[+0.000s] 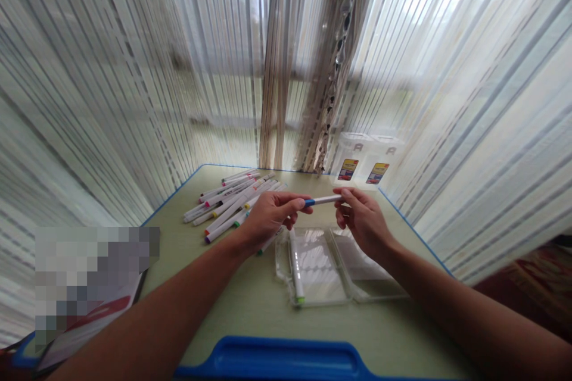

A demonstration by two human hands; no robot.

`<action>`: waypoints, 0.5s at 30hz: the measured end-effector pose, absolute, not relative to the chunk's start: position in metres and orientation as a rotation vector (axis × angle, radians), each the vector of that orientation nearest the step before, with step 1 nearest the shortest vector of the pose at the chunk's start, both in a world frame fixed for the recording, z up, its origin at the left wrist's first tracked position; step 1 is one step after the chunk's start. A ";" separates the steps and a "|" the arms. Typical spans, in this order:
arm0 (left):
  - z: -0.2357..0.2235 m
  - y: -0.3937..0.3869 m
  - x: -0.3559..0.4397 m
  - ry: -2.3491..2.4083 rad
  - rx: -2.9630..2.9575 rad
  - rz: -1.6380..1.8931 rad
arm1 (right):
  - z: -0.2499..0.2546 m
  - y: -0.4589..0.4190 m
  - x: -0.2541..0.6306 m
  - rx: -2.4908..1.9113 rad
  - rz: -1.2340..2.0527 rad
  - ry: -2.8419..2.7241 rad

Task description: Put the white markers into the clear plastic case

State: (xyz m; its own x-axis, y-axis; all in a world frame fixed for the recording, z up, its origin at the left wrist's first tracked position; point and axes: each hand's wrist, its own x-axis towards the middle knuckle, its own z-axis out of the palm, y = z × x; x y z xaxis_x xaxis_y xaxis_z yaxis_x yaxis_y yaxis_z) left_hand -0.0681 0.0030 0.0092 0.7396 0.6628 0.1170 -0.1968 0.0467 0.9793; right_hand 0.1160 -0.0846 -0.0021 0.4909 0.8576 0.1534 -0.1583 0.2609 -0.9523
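A white marker with a blue cap (pixel 325 199) is held level above the table between both hands. The fingers of my left hand (pixel 273 212) are closed on its blue end. My right hand (pixel 363 214) pinches the white end between thumb and fingers. Below them an opened clear plastic case (pixel 319 271) lies flat on the table. One white marker with a green end (pixel 297 268) rests along the left side of the case. Beside my left hand lies a loose pile of white markers (pixel 227 205) with coloured ends.
Two clear cases with labels (pixel 361 164) stand upright at the table's back right. The pale green table (pixel 241 315) has a blue edge and a blue tray (pixel 286 357) at the front. A partly blurred-out flat object (pixel 102 303) lies at left. String curtains (pixel 223 71) hang behind.
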 end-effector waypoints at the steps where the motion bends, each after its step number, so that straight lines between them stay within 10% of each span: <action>1: 0.009 0.004 -0.068 0.429 1.378 0.700 | -0.002 -0.085 0.116 -1.091 0.783 -0.799; 15: -0.001 0.012 -0.064 0.554 1.548 0.877 | -0.002 -0.090 0.108 -1.185 0.624 -1.088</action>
